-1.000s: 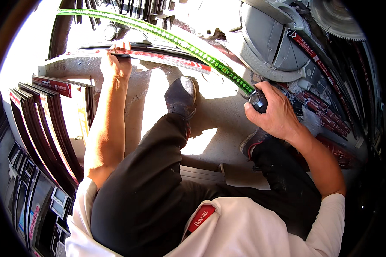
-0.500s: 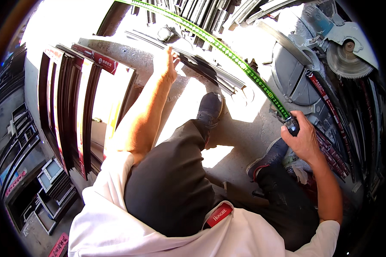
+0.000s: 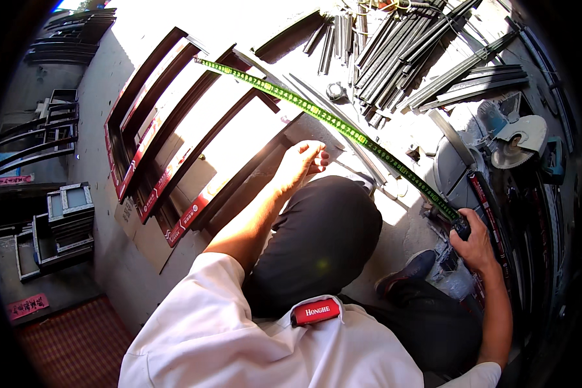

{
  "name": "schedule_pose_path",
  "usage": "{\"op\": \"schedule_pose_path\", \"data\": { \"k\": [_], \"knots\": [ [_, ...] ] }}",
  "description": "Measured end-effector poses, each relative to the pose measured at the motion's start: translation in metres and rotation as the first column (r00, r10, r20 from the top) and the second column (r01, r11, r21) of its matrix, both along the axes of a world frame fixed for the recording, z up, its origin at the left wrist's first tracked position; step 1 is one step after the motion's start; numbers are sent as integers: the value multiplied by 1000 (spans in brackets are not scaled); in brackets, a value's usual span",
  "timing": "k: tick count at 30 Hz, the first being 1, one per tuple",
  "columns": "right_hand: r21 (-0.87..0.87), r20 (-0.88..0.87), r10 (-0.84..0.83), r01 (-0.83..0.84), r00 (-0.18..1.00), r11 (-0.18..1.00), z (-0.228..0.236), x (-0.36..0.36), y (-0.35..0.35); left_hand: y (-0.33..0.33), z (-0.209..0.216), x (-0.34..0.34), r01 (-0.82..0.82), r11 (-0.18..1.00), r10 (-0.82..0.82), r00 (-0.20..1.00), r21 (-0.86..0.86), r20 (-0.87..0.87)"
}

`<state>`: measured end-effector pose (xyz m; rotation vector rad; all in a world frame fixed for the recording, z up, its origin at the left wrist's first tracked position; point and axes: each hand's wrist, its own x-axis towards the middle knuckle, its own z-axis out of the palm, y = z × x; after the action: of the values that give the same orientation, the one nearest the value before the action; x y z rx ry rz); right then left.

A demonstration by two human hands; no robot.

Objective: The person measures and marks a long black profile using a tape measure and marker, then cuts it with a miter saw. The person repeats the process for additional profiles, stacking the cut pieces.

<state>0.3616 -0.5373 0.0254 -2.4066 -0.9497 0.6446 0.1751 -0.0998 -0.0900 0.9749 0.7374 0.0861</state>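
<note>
My right hand (image 3: 477,244) is closed around the dark case of a tape measure (image 3: 460,228) at the right. Its green blade (image 3: 343,128) is drawn far out, slanting up and left. The blade's far end overlaps the brown frames (image 3: 186,223), which have red labels; whether it touches them I cannot tell. My left hand (image 3: 301,164) hovers below the blade, just above my raised knee, apart from the tape. Its fingers are curled in, and nothing shows in them.
A cut-off saw with a toothed disc (image 3: 514,154) stands at right. Dark bars (image 3: 394,55) lie piled at the far side. Smaller framed panels (image 3: 71,199) are stacked at left, above a reddish mat (image 3: 77,346). A red pack (image 3: 315,312) sits at my shirt hem.
My view has turned, bringing more of the brown frames into sight. My left hand has drawn back toward my knee, and its fingers have curled in. The right hand keeps the tape measure.
</note>
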Motion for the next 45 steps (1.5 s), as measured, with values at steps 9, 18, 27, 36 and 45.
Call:
{"op": "schedule_pose_path", "data": {
  "k": [9, 18, 27, 36, 45],
  "knots": [
    [-26, 189, 179, -178, 965, 984, 32, 1, 56, 31, 46, -133, -299, 953, 304, 938, -55, 165],
    [-99, 276, 395, -383, 876, 918, 11, 29, 146, 52, -4, -182, -530, 808, 575, 804, -256, 150],
    [-93, 200, 583, -577, 788, 812, -43, 95, 294, 71, -39, -231, -688, 696, 709, 704, -205, 44],
    [-37, 189, 644, -650, 741, 759, -75, 87, 416, 93, -13, -243, -513, 788, 591, 785, 340, -185],
    [-109, 156, 664, -655, 731, 747, -100, 92, 456, 134, -14, -236, 178, -83, 536, 837, 981, -106]
  ]
}}
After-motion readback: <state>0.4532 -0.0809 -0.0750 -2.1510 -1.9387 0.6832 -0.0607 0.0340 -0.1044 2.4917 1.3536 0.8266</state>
